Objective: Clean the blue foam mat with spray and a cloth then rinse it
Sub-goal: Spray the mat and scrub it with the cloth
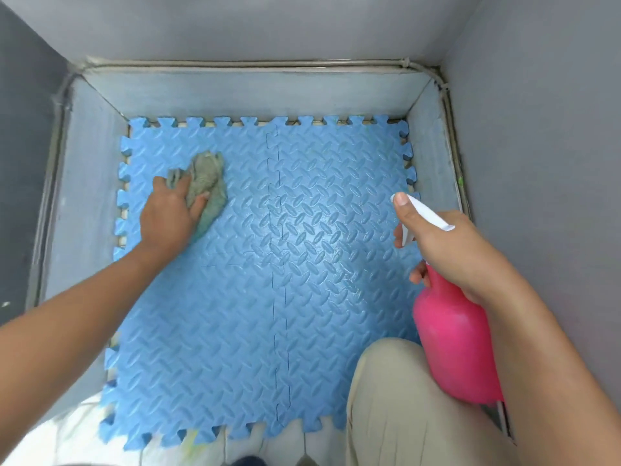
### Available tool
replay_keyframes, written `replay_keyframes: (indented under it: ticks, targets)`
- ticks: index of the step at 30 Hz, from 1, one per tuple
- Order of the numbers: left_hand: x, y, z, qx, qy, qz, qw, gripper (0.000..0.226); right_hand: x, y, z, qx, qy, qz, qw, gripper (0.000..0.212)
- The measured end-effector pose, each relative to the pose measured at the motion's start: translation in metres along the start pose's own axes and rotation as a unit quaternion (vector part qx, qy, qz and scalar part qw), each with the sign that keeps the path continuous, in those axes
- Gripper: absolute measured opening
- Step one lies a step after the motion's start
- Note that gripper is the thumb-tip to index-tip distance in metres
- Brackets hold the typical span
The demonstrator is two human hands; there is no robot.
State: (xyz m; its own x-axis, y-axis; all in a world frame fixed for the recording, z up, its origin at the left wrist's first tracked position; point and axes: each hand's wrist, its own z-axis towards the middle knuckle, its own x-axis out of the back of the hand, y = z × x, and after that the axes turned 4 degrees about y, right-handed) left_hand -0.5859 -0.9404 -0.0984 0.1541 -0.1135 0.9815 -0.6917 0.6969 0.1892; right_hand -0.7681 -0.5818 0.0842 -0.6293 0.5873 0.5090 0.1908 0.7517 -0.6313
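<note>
Knee: a leg in beige trousers [396, 398] is bent at the lower right, over the near right corner of the mat.
Floor: pale tiled floor [67, 432] shows along the near edge, below the mat.
Spray bottle: the pink spray bottle [453, 344] is held tilted above the mat's right side, its white spray head [426, 213] pointing away from the person.
Right hand: the right hand [450, 250] is wrapped round the bottle's neck, with one fingertip at the front of the spray head.
Mat: the blue foam mat [268, 297] lies flat on the floor, made of interlocking tiles with a seam down the middle. A glossy sheen shows at centre right.
Left hand: the left hand [168, 213] grips the cloth and presses it onto the mat's far left area.
Cloth: the grey-green cloth [208, 183] is bunched and touches the mat.
Hands: well apart, each holding its own item.
Surround: a pale skirting [252, 92] borders the mat on three sides, with a grey wall [268, 25] above.
</note>
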Motion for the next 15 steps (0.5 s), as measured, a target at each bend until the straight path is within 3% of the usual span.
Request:
replay_keyframes:
  ticks: [4, 7, 10, 15]
  targets:
    - [0.009, 0.001, -0.043, -0.036, -0.053, -0.015, 0.998, 0.059, -0.019, -0.015, -0.019, 0.083, 0.005, -0.052, 0.995, 0.075]
    - [0.019, 0.015, -0.081, -0.086, -0.129, -0.023, 0.988, 0.067, -0.042, -0.024, -0.034, 0.137, 0.008, -0.013, 0.99, 0.068]
    - [0.039, 0.013, -0.095, -0.083, -0.236, -0.033, 0.968, 0.076, -0.073, -0.028, -0.051, 0.187, -0.015, 0.025, 0.982, 0.061]
    - [0.106, -0.033, -0.134, -0.059, -0.226, -0.185, 0.955, 0.084, -0.145, -0.035, -0.089, 0.231, -0.057, 0.102, 0.966, 0.044]
